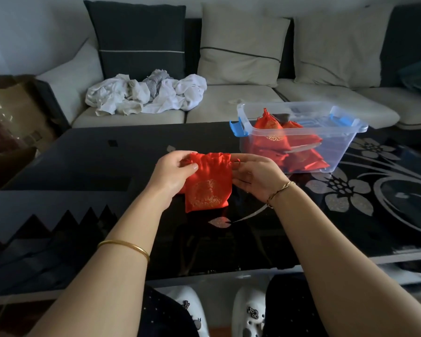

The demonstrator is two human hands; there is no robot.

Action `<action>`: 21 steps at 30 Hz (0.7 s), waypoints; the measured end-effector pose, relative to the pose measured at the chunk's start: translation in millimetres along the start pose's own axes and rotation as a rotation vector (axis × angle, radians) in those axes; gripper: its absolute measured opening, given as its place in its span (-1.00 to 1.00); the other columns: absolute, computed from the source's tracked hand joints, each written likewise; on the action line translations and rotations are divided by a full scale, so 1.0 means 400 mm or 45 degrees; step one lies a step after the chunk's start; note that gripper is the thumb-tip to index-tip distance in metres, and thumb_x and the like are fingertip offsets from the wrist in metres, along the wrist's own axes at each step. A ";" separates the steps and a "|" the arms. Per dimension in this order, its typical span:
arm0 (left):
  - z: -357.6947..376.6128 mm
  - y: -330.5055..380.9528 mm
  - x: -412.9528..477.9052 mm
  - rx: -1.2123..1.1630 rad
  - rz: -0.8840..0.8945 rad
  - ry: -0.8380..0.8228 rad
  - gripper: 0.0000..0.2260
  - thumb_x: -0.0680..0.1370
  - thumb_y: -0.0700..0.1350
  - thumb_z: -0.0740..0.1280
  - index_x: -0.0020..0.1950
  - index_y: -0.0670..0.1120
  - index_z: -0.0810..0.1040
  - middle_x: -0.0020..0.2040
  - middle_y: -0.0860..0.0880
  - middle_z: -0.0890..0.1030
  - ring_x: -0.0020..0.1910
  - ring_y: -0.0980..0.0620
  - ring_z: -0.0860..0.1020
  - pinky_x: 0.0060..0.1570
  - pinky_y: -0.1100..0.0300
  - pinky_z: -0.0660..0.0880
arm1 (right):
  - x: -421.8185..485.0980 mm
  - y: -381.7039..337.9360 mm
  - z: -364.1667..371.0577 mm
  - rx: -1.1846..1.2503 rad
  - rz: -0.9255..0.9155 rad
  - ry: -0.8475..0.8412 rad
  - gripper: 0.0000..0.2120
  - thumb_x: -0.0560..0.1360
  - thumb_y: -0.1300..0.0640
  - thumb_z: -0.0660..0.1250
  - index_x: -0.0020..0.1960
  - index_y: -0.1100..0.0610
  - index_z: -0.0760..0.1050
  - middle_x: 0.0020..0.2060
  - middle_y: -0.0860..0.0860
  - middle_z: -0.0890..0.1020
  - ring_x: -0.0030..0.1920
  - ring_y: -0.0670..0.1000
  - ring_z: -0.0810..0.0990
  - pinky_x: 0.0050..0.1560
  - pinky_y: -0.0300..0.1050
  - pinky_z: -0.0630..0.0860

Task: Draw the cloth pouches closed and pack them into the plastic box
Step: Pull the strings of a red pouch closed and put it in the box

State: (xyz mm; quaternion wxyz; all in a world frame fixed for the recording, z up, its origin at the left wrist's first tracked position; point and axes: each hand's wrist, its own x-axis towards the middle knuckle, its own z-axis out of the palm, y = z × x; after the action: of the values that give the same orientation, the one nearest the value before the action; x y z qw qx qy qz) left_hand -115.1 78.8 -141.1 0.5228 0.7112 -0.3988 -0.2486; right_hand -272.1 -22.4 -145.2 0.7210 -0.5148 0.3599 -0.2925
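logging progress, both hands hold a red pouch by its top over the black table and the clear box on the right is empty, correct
Not empty: the head view shows packed pouches in the clear box. The left hand and right hand do hold a red pouch by its top over the black table.

Red satin drawstring pouch (207, 186), centre: gold print on front. Clear plastic box (338, 152), far right: blue latches (238, 128), more red gold-printed pouches (272, 135) inside. Glossy black glass desk (88, 161): silver flower pattern (339, 190) at right. Far sofa (229, 103): cream; charcoal and beige cushions (139, 37).
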 end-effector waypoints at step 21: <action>-0.034 -0.021 0.002 0.791 0.242 0.384 -0.89 0.54 -0.18 0.31 0.03 -0.14 0.59 0.02 -0.10 0.60 -0.03 -0.08 0.57 -0.08 0.06 0.50 | -0.021 -0.015 0.016 -0.114 -0.169 0.346 -0.77 0.51 0.25 0.10 -0.29 0.16 0.40 -0.41 0.07 0.50 -0.45 -0.02 0.44 -0.41 -0.21 0.43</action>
State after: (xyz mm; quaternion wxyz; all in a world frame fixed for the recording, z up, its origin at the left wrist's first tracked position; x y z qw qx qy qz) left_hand -101.5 86.7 -144.3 0.3553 0.8248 -0.4379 0.0421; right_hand -272.0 -14.1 -136.4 0.6212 -0.5246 0.4320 -0.3902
